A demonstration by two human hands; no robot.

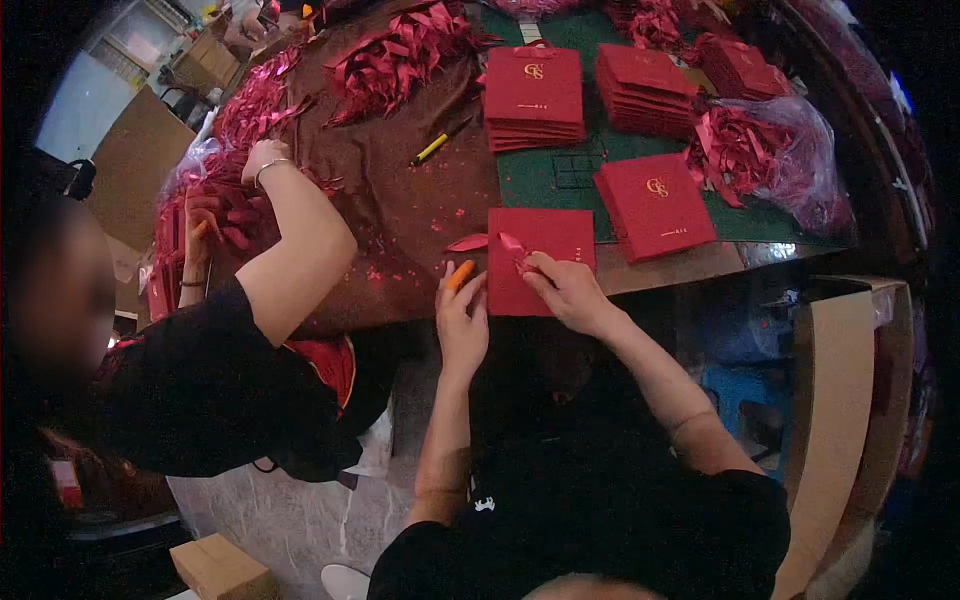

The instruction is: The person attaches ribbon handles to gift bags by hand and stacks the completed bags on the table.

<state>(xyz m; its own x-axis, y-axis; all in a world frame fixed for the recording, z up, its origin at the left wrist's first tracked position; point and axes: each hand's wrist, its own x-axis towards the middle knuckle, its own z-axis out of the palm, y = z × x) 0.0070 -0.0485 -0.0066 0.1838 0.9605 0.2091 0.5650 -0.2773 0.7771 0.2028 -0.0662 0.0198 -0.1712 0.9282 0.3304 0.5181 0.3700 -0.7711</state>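
Note:
A red bag [570, 235] with gold lettering lies flat at the table's front edge. Over its middle my right hand [567, 290] is closed, fingers pinched on a pink ribbon [512, 246] at the bag's upper left. My left hand [462, 318] is at the bag's left edge, its fingers wrapped round an orange-handled tool [460, 275]. The tool's working end cannot be made out. A loose ribbon end [467, 243] reaches left past the bag's edge.
Stacks of red bags [533, 100] [655, 205] [647, 85] stand behind and right. Ribbon piles [400, 60] [740, 150] and a yellow cutter [430, 150] lie on the table. At the left, a co-worker's arm [300, 240] reaches over the table. A cardboard box [835, 400] stands right.

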